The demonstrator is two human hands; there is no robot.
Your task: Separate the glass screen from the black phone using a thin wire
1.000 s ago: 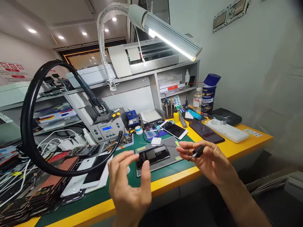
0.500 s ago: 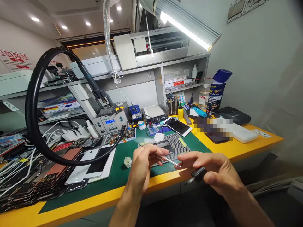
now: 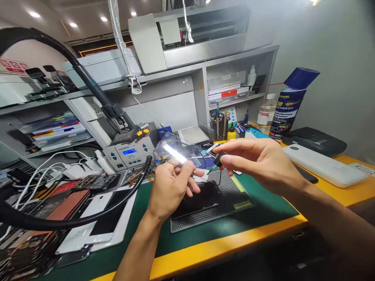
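My left hand [image 3: 171,183] is closed on a clear, glass-like sheet [image 3: 175,152], tilted so that a bright strip of light reflects off it. Between the thumb and fingers of my right hand [image 3: 254,162] is a small black block [image 3: 220,158] with a thin pale tip pointing down and left; its exact kind is unclear. Below both hands, a black phone-shaped panel [image 3: 202,199] lies on a grey perforated mat [image 3: 234,197]. A thin dark strand hangs beneath the block.
A soldering station [image 3: 129,152] stands behind, its black hose looping across the left. Stacked phone parts [image 3: 26,249] and white phones [image 3: 88,230] lie at left. A spray can [image 3: 288,111], a bottle [image 3: 266,113] and a white power bank [image 3: 325,166] stand or lie at right.
Both hands have risen relative to the bench. The sheet in my left hand has turned from nearly edge-on to catch the light. My right fingers have closed in around the block, nearer the sheet.
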